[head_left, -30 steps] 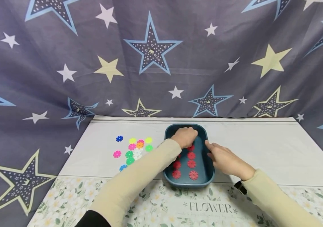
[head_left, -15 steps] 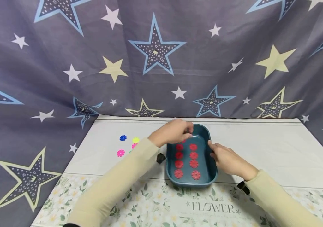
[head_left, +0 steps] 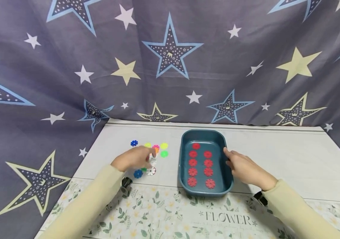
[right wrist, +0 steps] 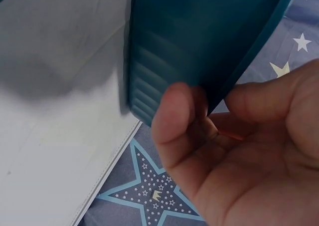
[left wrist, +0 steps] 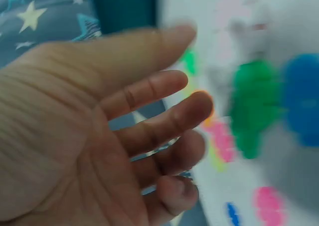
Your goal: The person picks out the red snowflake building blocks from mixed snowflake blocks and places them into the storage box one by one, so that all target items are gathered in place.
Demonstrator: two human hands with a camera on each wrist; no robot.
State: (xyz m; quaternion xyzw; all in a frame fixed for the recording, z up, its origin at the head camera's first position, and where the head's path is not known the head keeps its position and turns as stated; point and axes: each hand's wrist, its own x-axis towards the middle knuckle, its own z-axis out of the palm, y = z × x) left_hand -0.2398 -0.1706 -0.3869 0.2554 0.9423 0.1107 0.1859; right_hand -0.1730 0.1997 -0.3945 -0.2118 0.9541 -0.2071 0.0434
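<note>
My left hand (head_left: 132,157) hovers over the loose plastic snowflake discs left of the tray, thumb and fingers spread with nothing between them. Near its fingertips lie a white disc (head_left: 151,171), a blue disc (head_left: 138,173) and a green disc (left wrist: 255,101), the last blurred in the left wrist view. My right hand (head_left: 244,169) holds the right rim of a dark teal plastic tray (head_left: 229,186), thumb over the edge and fingers curled against the outer wall (right wrist: 154,81). Inside the tray, red snowflake discs (head_left: 192,162) lie flat in two columns, the left one longer.
Further discs lie around the left hand: a dark blue disc (head_left: 134,143), a yellow disc (head_left: 164,145) and a bright green disc (head_left: 164,153). A white cloth (head_left: 277,159) with a floral front strip covers the table. Behind hangs a grey star-patterned curtain (head_left: 205,59).
My left hand has come out of the tray and moved left over the loose discs, uncovering another red disc at the tray's far end. The right hand keeps its grip on the rim.
</note>
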